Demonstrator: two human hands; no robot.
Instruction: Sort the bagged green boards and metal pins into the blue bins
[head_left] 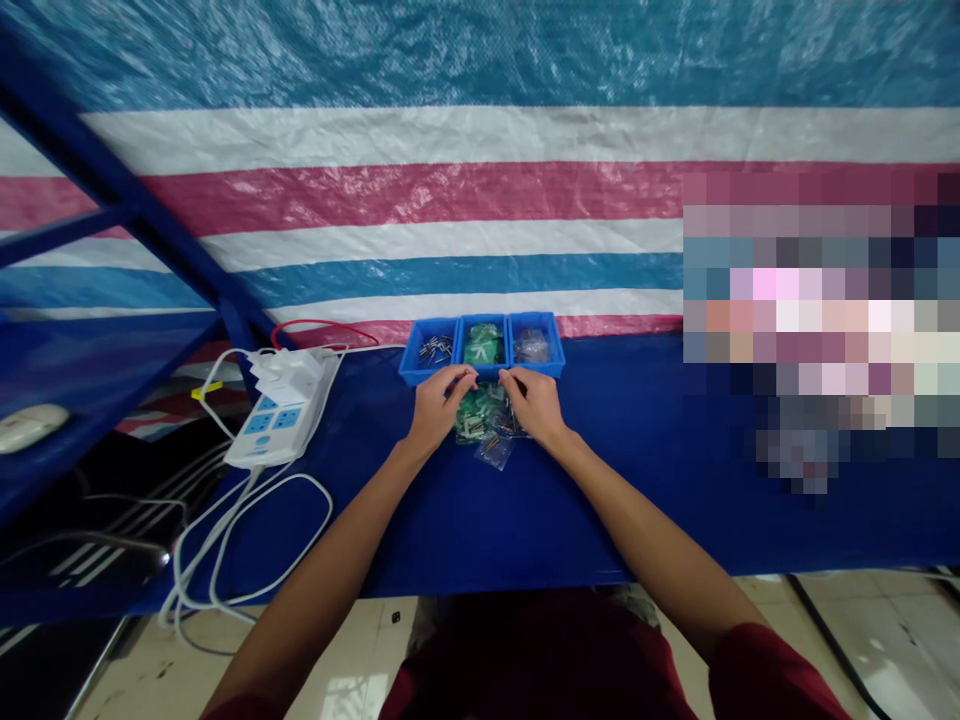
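My left hand (437, 403) and my right hand (534, 402) rest on the blue table, fingers curled, at a small pile of clear bags (484, 418) holding green circuit boards and small metal parts. The fingertips of both hands pinch at the far edge of that pile, just in front of the bins; what each pinch holds is too small to name. One little clear bag (495, 450) lies nearest me. Behind the pile stand three joined blue bins (481, 371): metal pins on the left, green boards in the middle, clear bags on the right.
A white power strip (279, 420) with a plugged adapter and looping white cables (247, 540) lies at the left. A blue shelf frame (112, 190) rises at the left, with a white mouse (26, 425) on it. A striped tarp (480, 200) backs the table.
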